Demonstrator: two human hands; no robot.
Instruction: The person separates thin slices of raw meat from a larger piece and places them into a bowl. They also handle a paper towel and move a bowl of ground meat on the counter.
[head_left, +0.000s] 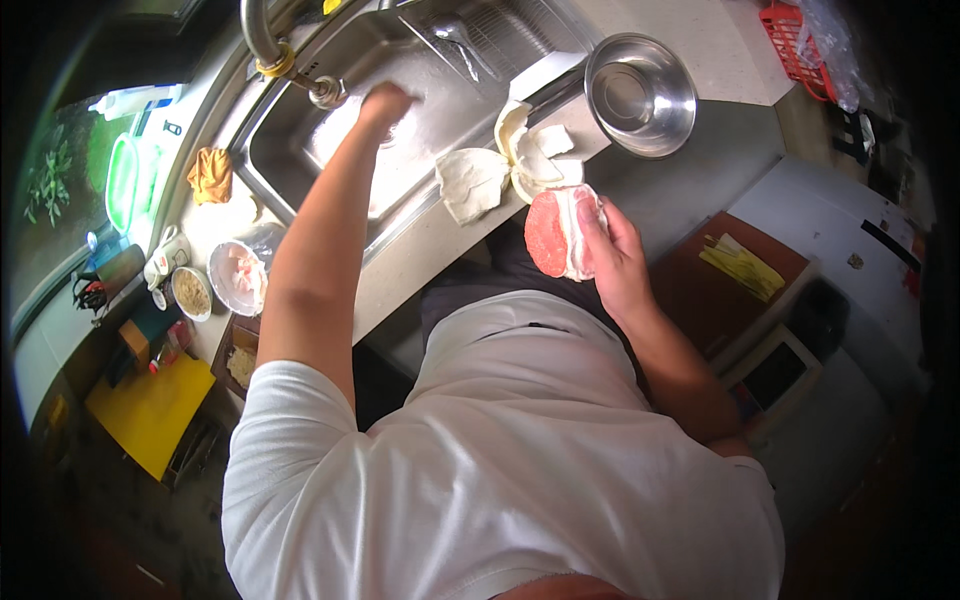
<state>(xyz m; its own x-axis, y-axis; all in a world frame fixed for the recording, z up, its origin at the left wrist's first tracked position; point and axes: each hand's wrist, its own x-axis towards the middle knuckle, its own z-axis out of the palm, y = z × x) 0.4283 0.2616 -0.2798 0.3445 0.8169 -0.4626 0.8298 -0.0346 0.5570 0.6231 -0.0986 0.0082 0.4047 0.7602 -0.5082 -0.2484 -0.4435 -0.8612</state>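
Observation:
My right hand (619, 251) grips a chunk of pink pomelo (546, 231) in front of my waist. Red flesh shows on one side of it, with white membrane along the thumb. Over the sink (292, 150), my left hand (386, 103) reaches into the basin near the faucet (328, 91). Its fingers are blurred, so what they hold or touch is unclear. Thick pieces of pomelo peel (472, 180) lie pith side up on the counter edge, between the sink and my right hand. Beyond them a stainless steel bowl (641, 90) stands on the counter, nothing visible inside.
A plastic-lined bowl (238, 277) with pale pink scraps stands by my left forearm. Beside it sit a bowl of tan contents (192, 293) and a white mug (166, 259). An orange cloth (211, 176) lies behind the sink. A spoon (457, 41) rests in the drainer.

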